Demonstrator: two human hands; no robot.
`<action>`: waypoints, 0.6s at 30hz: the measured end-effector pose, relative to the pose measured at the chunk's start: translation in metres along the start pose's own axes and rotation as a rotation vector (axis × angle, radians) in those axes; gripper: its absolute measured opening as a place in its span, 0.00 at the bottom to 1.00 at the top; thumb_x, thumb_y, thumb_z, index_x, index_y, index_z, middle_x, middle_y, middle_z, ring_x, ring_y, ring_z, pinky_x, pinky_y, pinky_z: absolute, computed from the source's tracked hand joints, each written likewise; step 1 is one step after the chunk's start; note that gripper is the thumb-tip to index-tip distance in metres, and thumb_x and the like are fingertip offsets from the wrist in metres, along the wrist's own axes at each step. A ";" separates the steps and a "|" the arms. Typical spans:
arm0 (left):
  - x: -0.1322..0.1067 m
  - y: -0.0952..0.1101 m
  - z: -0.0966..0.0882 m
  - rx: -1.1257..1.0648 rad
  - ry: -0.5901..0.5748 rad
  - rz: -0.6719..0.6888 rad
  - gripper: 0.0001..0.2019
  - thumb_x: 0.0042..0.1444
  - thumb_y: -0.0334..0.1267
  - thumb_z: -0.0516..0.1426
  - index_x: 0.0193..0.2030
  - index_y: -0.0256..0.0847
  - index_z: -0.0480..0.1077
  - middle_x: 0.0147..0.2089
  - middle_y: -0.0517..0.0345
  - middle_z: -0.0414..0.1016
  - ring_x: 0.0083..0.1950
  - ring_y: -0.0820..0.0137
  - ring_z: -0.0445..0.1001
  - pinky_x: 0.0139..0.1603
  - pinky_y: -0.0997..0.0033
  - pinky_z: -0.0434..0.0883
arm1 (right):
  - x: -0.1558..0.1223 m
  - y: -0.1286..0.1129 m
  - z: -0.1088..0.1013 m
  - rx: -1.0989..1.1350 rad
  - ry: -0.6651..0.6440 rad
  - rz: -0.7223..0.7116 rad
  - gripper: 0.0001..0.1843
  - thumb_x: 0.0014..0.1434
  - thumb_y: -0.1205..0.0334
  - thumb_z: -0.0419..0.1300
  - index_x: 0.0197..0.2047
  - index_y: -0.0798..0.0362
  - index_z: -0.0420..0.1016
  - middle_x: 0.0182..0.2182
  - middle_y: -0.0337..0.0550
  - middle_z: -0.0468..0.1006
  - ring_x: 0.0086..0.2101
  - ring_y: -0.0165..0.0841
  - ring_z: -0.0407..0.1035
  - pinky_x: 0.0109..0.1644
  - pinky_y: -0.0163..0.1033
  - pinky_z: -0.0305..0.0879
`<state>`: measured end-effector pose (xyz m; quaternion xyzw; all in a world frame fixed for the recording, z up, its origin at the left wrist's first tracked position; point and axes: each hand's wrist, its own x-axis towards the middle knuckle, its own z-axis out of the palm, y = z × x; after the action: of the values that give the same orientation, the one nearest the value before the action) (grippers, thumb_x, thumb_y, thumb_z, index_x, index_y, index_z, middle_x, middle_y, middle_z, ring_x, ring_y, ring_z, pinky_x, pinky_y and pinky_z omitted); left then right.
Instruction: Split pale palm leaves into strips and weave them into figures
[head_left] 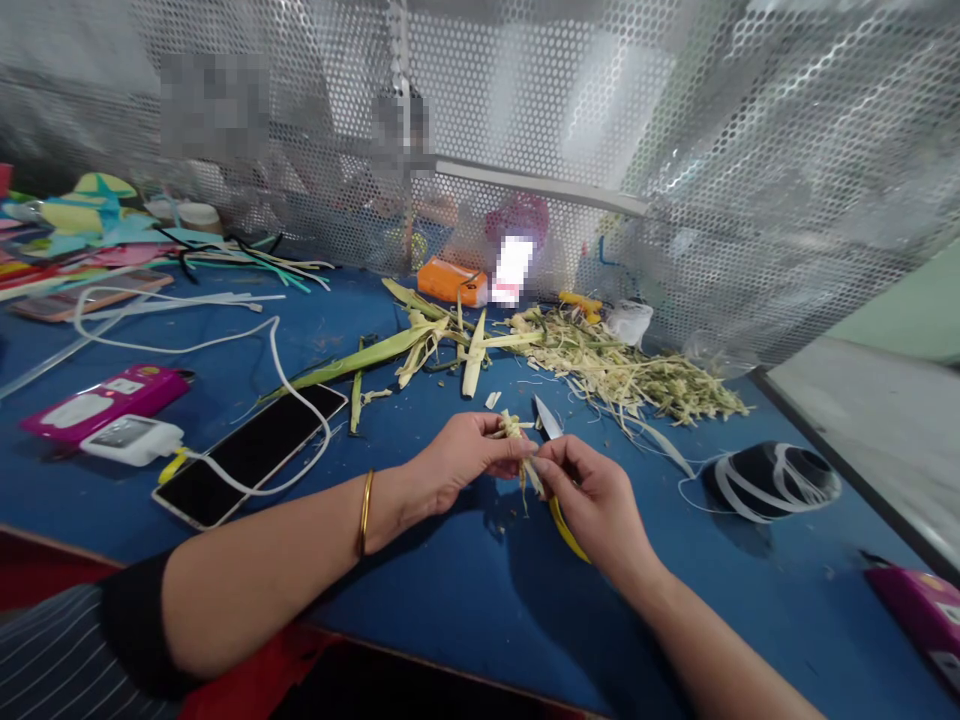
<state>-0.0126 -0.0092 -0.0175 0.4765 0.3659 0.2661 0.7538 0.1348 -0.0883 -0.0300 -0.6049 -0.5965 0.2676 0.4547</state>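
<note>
Left hand point(461, 462): grip pinches a small bundle of pale leaf strips point(512, 424), held above the blue desk point(420, 600). Right hand point(600, 500): grip pinches the bundle's loose lower ends. Yellow-handled scissors point(548, 418) lie partly hidden behind the right hand. A heap of shredded strips point(645, 375) lies beyond.

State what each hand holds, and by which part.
The left hand pinches the strip bundle just below its bunched top; the right hand pinches its loose strands lower down.
</note>
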 end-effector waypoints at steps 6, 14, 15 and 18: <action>-0.001 0.004 0.000 0.073 0.020 0.043 0.08 0.42 0.32 0.67 0.29 0.34 0.73 0.28 0.60 0.72 0.30 0.76 0.69 0.37 0.72 0.69 | -0.004 -0.005 0.000 -0.198 0.032 -0.037 0.09 0.61 0.61 0.54 0.28 0.50 0.66 0.21 0.35 0.69 0.23 0.29 0.62 0.27 0.33 0.56; -0.002 0.009 -0.002 0.122 -0.045 0.025 0.11 0.38 0.35 0.69 0.29 0.35 0.73 0.26 0.61 0.71 0.27 0.76 0.67 0.34 0.71 0.67 | -0.005 -0.006 0.000 -0.280 0.051 -0.080 0.09 0.61 0.61 0.53 0.29 0.49 0.66 0.22 0.36 0.71 0.22 0.30 0.63 0.28 0.34 0.56; -0.002 0.010 -0.002 0.116 -0.060 0.020 0.11 0.38 0.35 0.69 0.28 0.36 0.73 0.25 0.61 0.71 0.27 0.76 0.67 0.34 0.71 0.67 | -0.005 -0.006 0.000 -0.274 0.053 -0.079 0.09 0.61 0.62 0.53 0.28 0.49 0.66 0.22 0.36 0.71 0.22 0.30 0.62 0.27 0.34 0.56; -0.003 0.010 -0.003 0.084 -0.090 0.007 0.11 0.38 0.34 0.69 0.27 0.35 0.73 0.25 0.61 0.71 0.26 0.77 0.66 0.34 0.71 0.67 | -0.003 -0.006 0.001 -0.195 0.031 -0.045 0.10 0.61 0.61 0.54 0.27 0.49 0.64 0.20 0.35 0.68 0.21 0.29 0.61 0.26 0.34 0.55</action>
<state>-0.0176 -0.0053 -0.0082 0.5204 0.3408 0.2314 0.7480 0.1304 -0.0915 -0.0258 -0.6368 -0.6259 0.1885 0.4089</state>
